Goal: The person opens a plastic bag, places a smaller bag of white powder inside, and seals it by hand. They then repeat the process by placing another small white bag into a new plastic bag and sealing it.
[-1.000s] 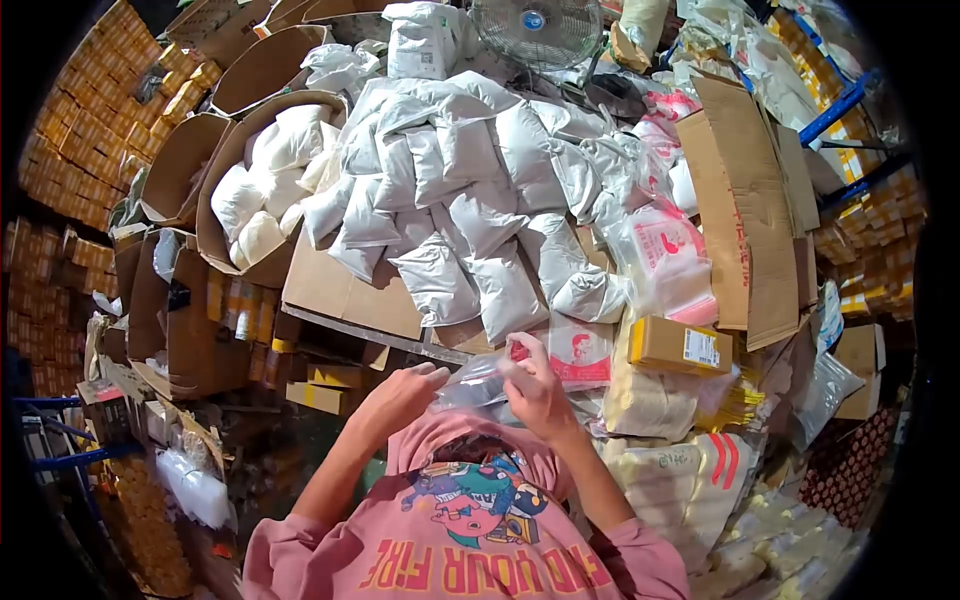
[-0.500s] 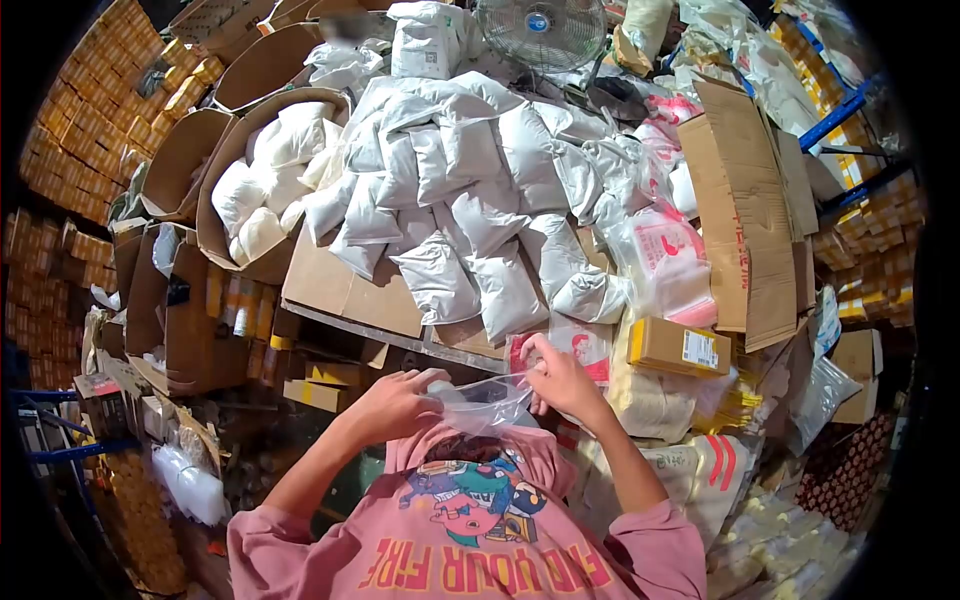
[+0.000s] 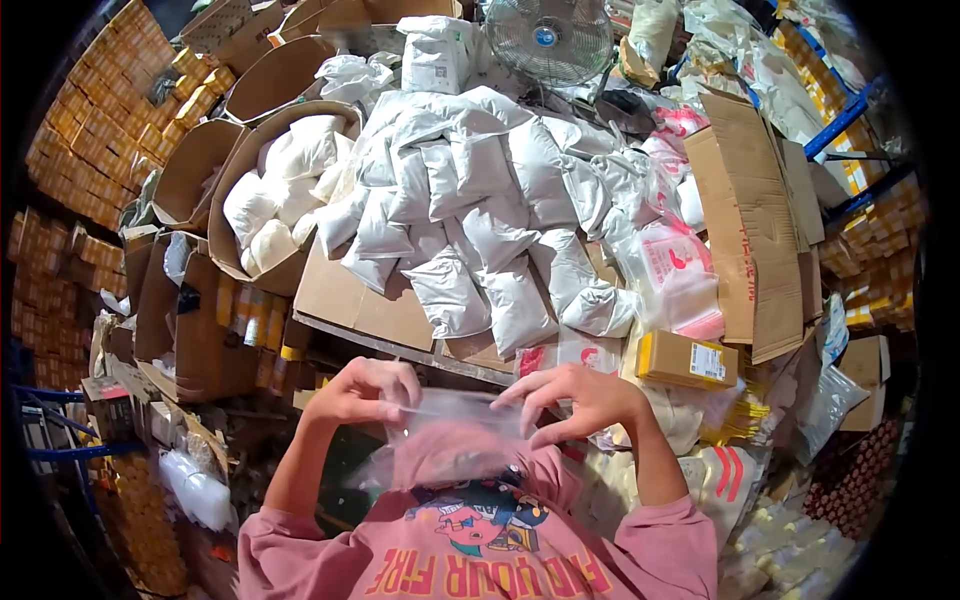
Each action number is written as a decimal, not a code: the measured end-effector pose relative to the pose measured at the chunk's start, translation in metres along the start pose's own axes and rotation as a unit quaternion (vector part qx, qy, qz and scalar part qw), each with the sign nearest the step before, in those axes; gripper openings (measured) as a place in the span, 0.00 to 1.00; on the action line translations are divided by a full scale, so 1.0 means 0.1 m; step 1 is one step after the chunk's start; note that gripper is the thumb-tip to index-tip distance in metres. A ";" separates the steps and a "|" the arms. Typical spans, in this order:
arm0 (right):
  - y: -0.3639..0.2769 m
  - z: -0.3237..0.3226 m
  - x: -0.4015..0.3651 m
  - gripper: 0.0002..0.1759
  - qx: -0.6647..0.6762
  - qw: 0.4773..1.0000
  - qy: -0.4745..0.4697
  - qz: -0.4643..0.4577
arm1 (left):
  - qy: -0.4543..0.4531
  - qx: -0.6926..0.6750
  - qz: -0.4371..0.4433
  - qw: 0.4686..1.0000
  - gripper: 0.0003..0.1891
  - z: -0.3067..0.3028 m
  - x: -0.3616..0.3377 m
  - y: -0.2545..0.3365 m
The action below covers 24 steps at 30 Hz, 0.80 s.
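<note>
A thin, clear plastic bag (image 3: 455,425), likely light, limp, slippery and best taken by its top edge, is pinched before the pink printed shirt (image 3: 480,575) by the left hand (image 3: 372,392), the right hand (image 3: 585,400) being loosely half-spread at the bag's other side, hold unclear.

The left hand (image 3: 375,393) pinches the upper edge of a clear plastic bag (image 3: 440,438), its blurred film hanging between and below the fingers of both hands; the right hand (image 3: 570,397) has its thumb and fingers spread at the bag's other side, contact there unclear. Beyond the fingertips, filled white bags (image 3: 448,295) lie heaped over cardboard (image 3: 345,290), and right of the right fingers sits a box (image 3: 665,357) with a white label (image 3: 707,361).
</note>
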State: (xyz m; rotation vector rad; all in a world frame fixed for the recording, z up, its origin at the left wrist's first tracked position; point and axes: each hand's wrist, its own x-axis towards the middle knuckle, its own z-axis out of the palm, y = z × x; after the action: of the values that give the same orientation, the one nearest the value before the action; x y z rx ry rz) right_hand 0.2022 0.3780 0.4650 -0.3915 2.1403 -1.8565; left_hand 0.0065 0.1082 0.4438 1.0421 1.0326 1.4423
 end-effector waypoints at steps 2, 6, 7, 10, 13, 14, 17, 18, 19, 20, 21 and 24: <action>0.12 0.04 0.02 0.14 0.068 0.992 0.046 -0.101 | -0.067 -0.057 -0.009 0.996 0.09 -0.06 0.01 -0.07; 0.58 0.27 0.01 0.17 0.378 0.911 0.112 -0.121 | -0.169 -0.163 -0.004 0.972 0.09 -0.10 0.05 -0.37; 0.71 0.29 0.03 0.16 0.364 0.923 0.113 -0.047 | -0.137 -0.177 0.015 0.974 0.09 -0.12 0.06 -0.51; 1.15 0.32 0.14 0.14 0.314 0.926 0.109 0.178 | 0.034 -0.136 -0.061 0.988 0.10 -0.26 -0.05 -0.97; 1.81 0.42 0.20 0.12 0.252 0.933 0.100 0.235 | 0.148 -0.092 -0.331 0.927 0.05 -0.33 0.03 -1.40; 2.20 0.52 0.22 0.12 0.264 0.929 0.099 0.239 | 0.160 -0.111 -0.321 0.927 0.07 -0.40 0.00 -1.76; 3.05 0.71 0.40 0.19 0.143 0.916 0.232 0.294 | 0.373 -0.095 -0.324 0.864 0.13 -0.48 -0.15 -2.86; 3.18 0.71 0.50 0.19 0.082 0.914 0.273 0.290 | 0.441 -0.110 -0.310 0.835 0.15 -0.50 -0.18 -3.19; 3.30 0.72 0.60 0.20 0.021 0.907 0.309 0.286 | 0.491 -0.128 -0.303 0.807 0.16 -0.51 -0.13 -3.37; 3.42 0.73 0.71 0.20 -0.041 0.895 0.343 0.282 | 0.537 -0.145 -0.296 0.776 0.17 -0.54 -0.09 -3.56; 3.51 0.68 0.83 0.19 -0.061 0.884 0.370 0.279 | 0.575 -0.139 -0.280 0.756 0.18 -0.54 0.02 -3.65; 3.93 0.61 1.03 0.19 -0.205 0.817 0.447 0.302 | 0.627 -0.180 -0.306 0.693 0.18 -0.65 0.29 -3.90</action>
State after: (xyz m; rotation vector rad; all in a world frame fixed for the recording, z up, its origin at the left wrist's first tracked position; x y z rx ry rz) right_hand 0.1226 0.3370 0.0641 1.2067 2.7285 -1.2712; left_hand 0.0375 0.1710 0.0541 -0.7777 1.6742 1.5760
